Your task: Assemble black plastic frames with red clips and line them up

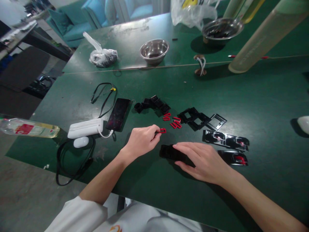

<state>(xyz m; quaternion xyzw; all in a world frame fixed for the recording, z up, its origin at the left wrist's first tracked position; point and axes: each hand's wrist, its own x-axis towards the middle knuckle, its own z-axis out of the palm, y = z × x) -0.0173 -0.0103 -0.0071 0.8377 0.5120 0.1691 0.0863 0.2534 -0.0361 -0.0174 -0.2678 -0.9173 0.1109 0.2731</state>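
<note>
From close above, the head camera looks forward and down across the table (154, 180).

Smooth red plastic shows on the clip (163, 130) pinched in my left hand (144, 141), while the black piece (167, 152) under my right hand (201, 161) looks dark and mostly matt. Nearby, the double black housing (225, 140) has a glossy plastic face that throws back bright highlights. The green tabletop (145, 180) is smooth with a soft sheen, scuffed in places. Polished metal gleams on the small bowl (150, 60); the phone (118, 114) has a glassy dark face, the power bank (85, 128) smooth white plastic. Thin crinkled plastic forms the knotted bag (103, 58); my sleeve (82, 212) is soft white cloth.
</note>
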